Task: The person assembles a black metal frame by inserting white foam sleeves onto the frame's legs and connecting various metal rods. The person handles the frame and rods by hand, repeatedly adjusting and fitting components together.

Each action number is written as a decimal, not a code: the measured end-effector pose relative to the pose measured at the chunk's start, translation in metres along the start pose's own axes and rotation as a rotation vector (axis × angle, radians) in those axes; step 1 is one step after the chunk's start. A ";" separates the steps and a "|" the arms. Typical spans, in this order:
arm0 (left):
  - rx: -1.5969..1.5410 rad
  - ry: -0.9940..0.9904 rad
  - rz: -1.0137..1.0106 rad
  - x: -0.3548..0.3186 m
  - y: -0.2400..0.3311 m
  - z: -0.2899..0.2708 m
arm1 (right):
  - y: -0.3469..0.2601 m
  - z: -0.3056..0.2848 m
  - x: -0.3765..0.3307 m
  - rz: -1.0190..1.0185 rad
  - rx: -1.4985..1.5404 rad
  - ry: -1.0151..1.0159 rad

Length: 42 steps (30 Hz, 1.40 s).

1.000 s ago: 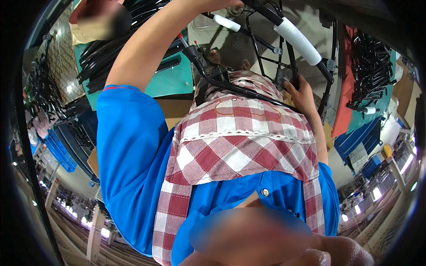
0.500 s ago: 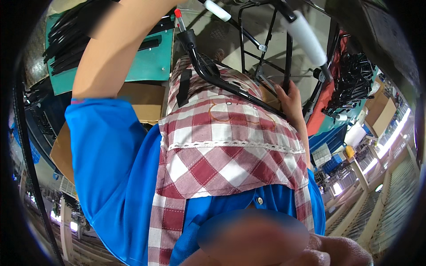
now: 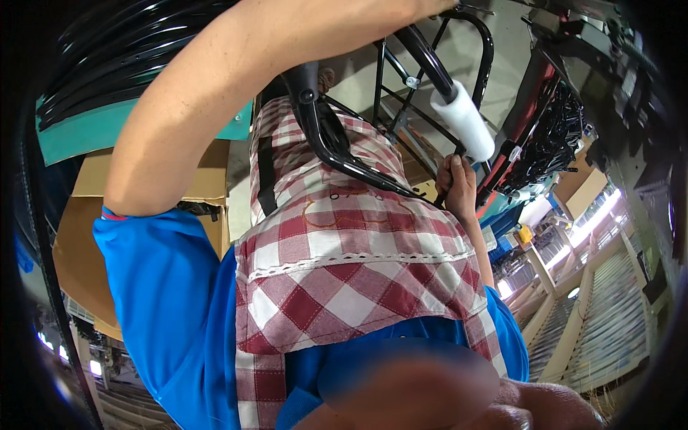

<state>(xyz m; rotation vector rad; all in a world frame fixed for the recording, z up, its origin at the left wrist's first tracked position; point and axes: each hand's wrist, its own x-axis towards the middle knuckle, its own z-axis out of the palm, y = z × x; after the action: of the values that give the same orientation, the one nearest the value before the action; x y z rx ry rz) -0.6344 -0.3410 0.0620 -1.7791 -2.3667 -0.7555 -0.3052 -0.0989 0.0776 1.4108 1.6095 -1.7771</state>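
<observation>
A black tubular metal frame (image 3: 380,86) stands in front of me, with a white foam sleeve (image 3: 464,122) around one of its tubes. My right hand (image 3: 457,183) is closed just below the sleeve's lower end, its fingers curled on a thin black rod that is mostly hidden. Across the top reaches my left arm; my left hand (image 3: 437,6) is cut off by the upper edge, so its fingers do not show. A bent black tube (image 3: 326,147) with a wider upper end passes in front of my checked apron (image 3: 351,251), its lower end close to my right hand.
Long black tubes (image 3: 136,57) are piled on a green surface (image 3: 82,132) at the left. Below them is an open cardboard box (image 3: 86,244). Black parts (image 3: 548,136) lie in a heap at the right, beside a red edge. Dark machinery (image 3: 609,72) stands at the far right.
My left arm has swung rightward across the top. My right hand has curled closed near the foam sleeve, which now appears lower and further left. The red-tipped piece is no longer visible.
</observation>
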 end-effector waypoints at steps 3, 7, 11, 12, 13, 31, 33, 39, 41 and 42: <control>0.012 -0.072 -0.034 0.004 -0.004 0.000 | -0.003 0.001 -0.016 -0.049 -0.058 0.066; 0.065 -0.149 -0.018 0.005 -0.005 -0.008 | -0.012 0.000 -0.031 0.001 -0.036 0.079; 0.069 -0.085 -0.018 0.009 -0.002 -0.004 | -0.015 0.001 -0.036 -0.016 -0.069 0.073; 0.064 -0.093 -0.023 0.011 -0.002 -0.005 | -0.015 0.001 -0.036 -0.023 -0.075 0.062; 0.067 -0.083 -0.035 0.014 -0.001 -0.006 | -0.013 -0.001 -0.036 -0.062 -0.097 0.058; 0.222 -0.251 -0.111 0.015 -0.003 -0.013 | -0.016 0.000 -0.024 -0.085 -0.288 0.038; 0.264 -0.165 -0.078 0.011 -0.009 0.002 | -0.018 0.005 -0.022 -0.077 -0.288 0.037; 0.200 -0.179 -0.080 0.016 -0.010 0.003 | -0.012 0.005 -0.015 -0.078 -0.277 0.068; 0.135 -0.285 -0.153 0.023 0.003 0.002 | -0.006 -0.005 -0.009 -0.083 -0.299 0.069; 0.098 -0.273 -0.165 0.021 0.000 0.006 | -0.002 -0.007 -0.003 -0.088 -0.306 0.063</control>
<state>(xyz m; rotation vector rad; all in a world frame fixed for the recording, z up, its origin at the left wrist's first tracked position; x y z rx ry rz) -0.6396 -0.3196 0.0647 -1.7632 -2.6984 -0.4246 -0.3026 -0.0931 0.0825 1.2807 1.9066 -1.4643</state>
